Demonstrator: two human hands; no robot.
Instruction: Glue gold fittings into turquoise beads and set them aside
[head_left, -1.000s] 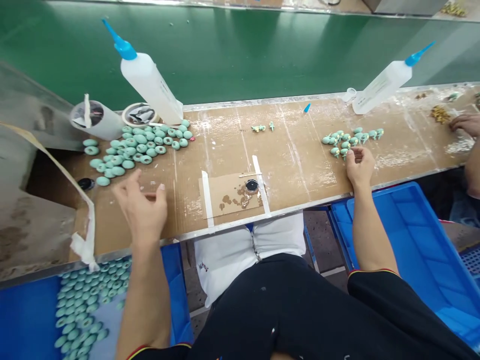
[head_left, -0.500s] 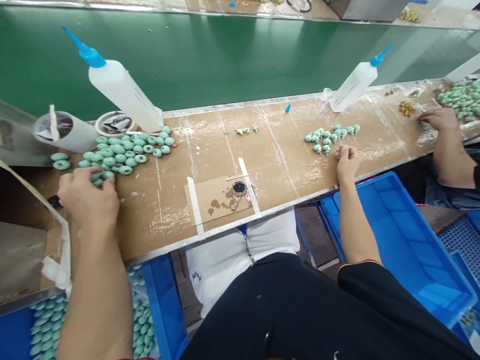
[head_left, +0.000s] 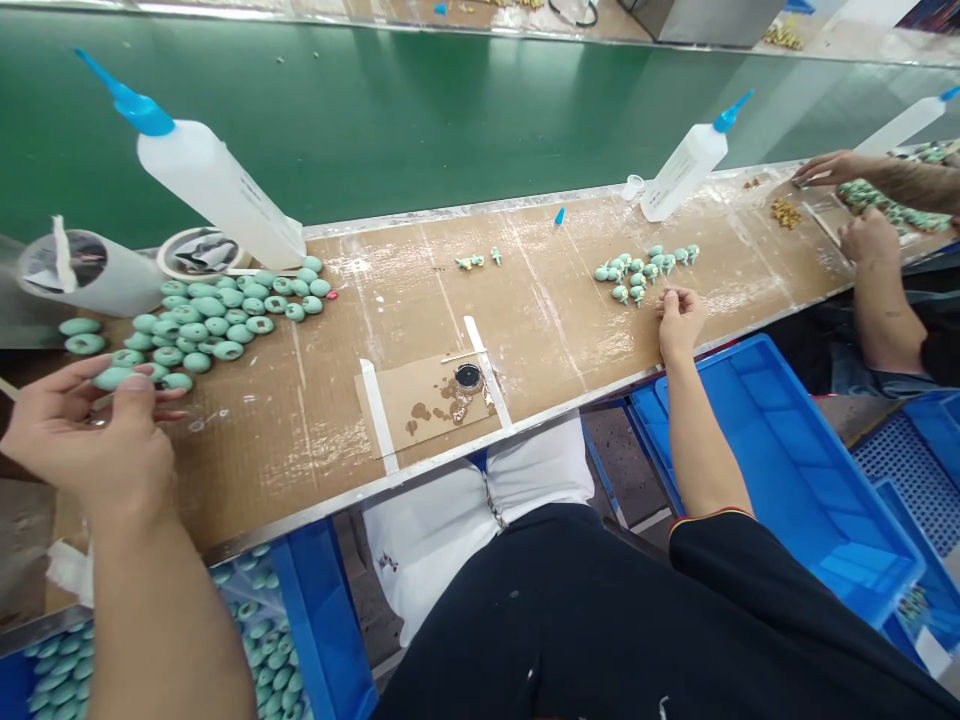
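Observation:
My left hand (head_left: 97, 440) is at the near-left edge of a pile of pale green egg-shaped pieces (head_left: 214, 307), some with dark holes. A green egg-shaped piece (head_left: 112, 379) sits between its thumb and fingers. My right hand (head_left: 681, 318) hovers low over the bench at right with its fingertips pinched together; what they hold, if anything, is hidden. Just beyond it stands a cluster of small green pieces with yellowish parts attached (head_left: 637, 268). In the middle, a small round dish of dark liquid (head_left: 469, 377) rests on a taped, stained cardboard sheet (head_left: 390, 400).
White bottles with blue nozzles (head_left: 217, 190) (head_left: 686, 170) stand along the back. A tape roll (head_left: 196, 250) and a white cylinder (head_left: 112, 280) are at left. A co-worker's hands (head_left: 870, 238) work at far right. Blue bins (head_left: 795, 450) (head_left: 322, 610) sit below the bench edge.
My left hand has shifted left and toward me from the pile, with an egg-shaped piece between its fingers. My right hand stays near the cluster. Another co-worker's hand has appeared at far right.

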